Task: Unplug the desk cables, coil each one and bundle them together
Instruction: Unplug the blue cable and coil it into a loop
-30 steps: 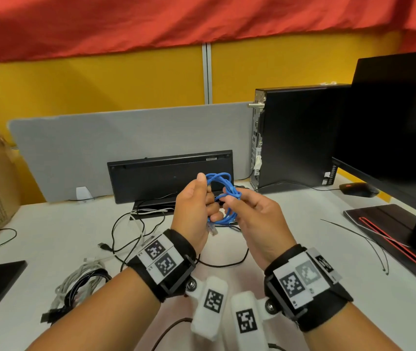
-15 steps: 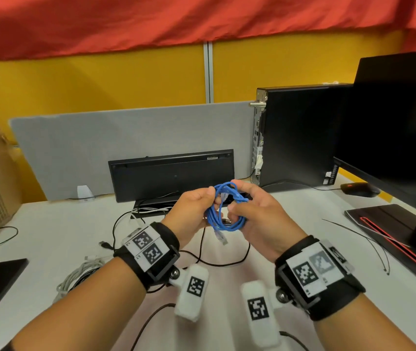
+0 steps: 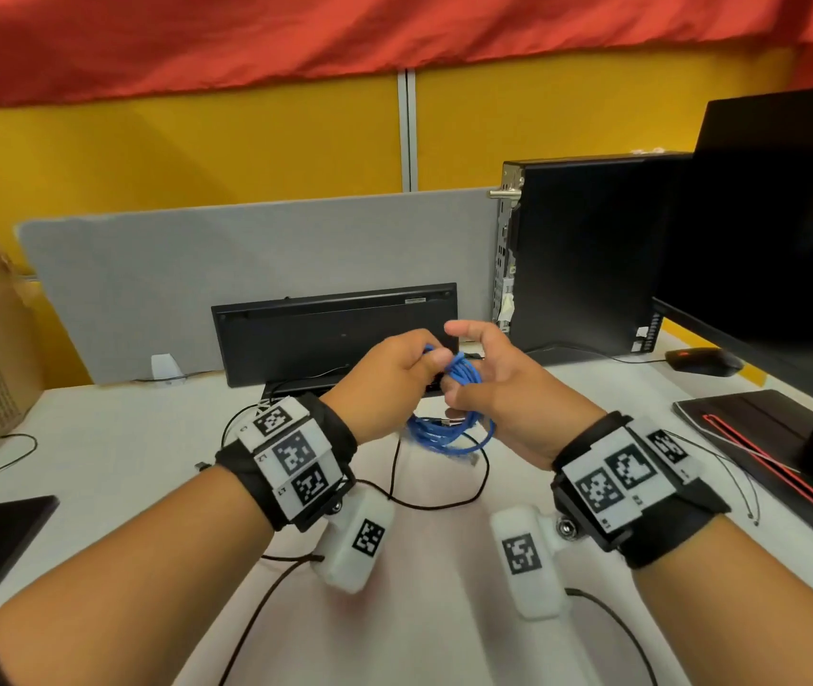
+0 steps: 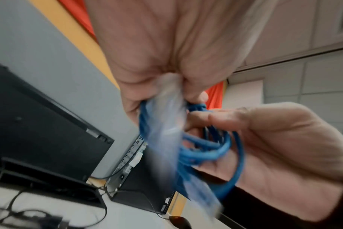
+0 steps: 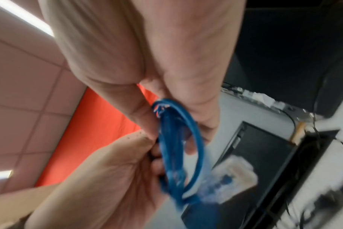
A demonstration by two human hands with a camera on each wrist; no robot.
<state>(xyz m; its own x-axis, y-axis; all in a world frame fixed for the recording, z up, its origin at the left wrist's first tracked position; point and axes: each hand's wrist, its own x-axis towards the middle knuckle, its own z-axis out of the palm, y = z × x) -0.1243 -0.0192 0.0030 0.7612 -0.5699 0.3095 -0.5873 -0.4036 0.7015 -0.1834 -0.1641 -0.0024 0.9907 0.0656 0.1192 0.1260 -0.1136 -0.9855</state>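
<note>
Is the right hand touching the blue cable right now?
Touching. The left wrist view shows loops of the blue cable draped over fingers of the right hand.

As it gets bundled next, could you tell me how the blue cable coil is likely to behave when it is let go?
Probably floppy: below the left hand, which grips it, the blue cable sags in uneven loops. It is likely to spring apart, since no tie shows on the coil. It seems light: fingers alone carry it.
</note>
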